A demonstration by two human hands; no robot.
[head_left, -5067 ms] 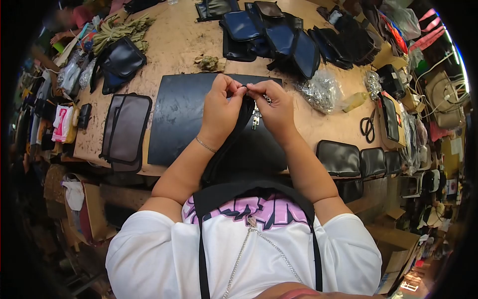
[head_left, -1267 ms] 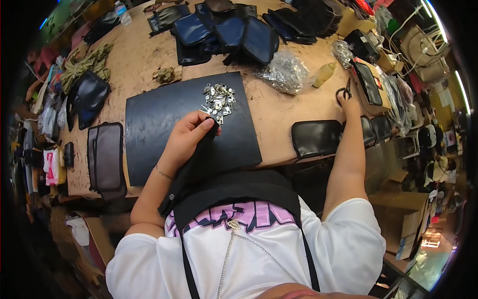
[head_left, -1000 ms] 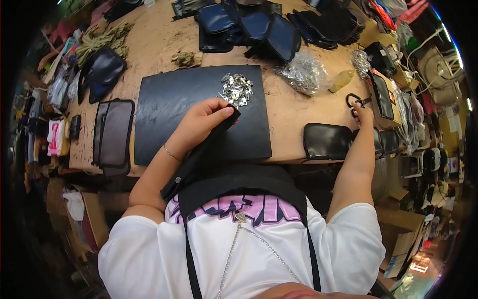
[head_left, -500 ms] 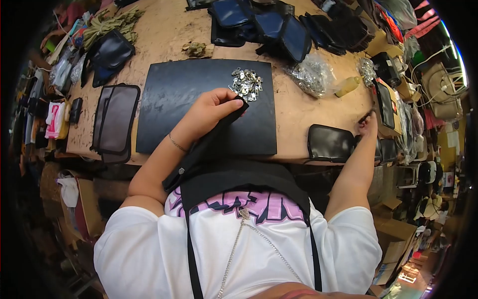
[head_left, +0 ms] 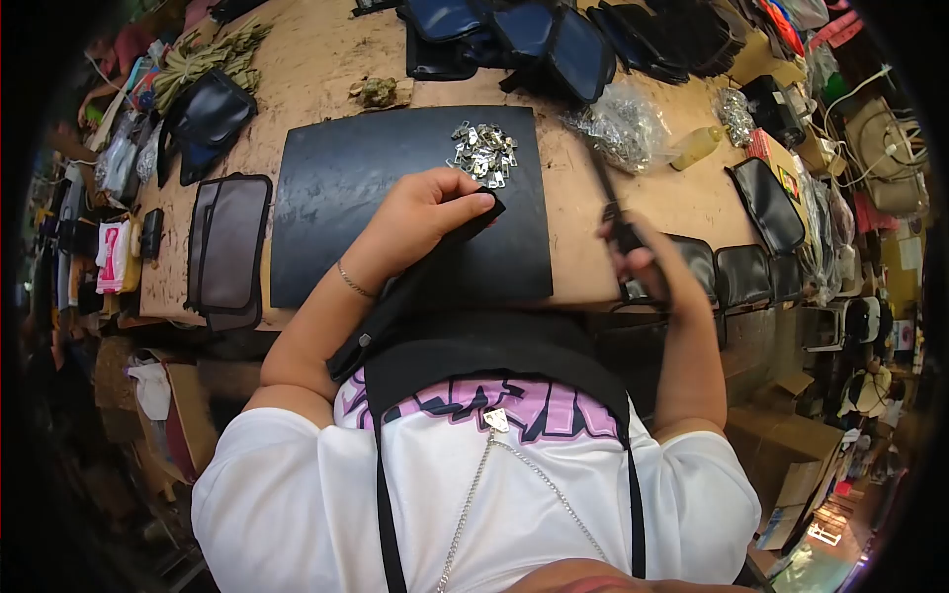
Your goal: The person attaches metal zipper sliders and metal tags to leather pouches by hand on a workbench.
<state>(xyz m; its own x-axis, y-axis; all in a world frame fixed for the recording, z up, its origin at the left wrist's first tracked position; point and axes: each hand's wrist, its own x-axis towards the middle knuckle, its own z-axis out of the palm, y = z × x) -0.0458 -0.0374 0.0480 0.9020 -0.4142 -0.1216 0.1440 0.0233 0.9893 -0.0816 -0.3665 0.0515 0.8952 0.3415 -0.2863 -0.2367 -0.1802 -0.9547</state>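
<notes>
Over the black mat (head_left: 341,203), my left hand (head_left: 430,212) pinches the end of a black zipper tape (head_left: 395,308) between thumb and fingers. The tape runs back along my forearm toward my waist. Just beyond my fingertips lies a pile of silver zipper sliders (head_left: 482,153). My right hand (head_left: 638,262), smeared by motion, is closed around a pair of dark scissors (head_left: 608,188). Their narrow blades point away from me, right of the mat. Black pouches (head_left: 741,275) lie along the table edge beside and partly behind that hand.
Dark blue and black pouches (head_left: 539,44) are heaped at the back. A plastic bag of metal parts (head_left: 623,128) and a yellowish bottle (head_left: 698,146) stand at the right. Flat brown panels (head_left: 229,242) lie left of the mat.
My right hand has come from the table's right side toward the mat, with the scissors now in plain view. My left hand keeps its pinch on the tape, nearly still.
</notes>
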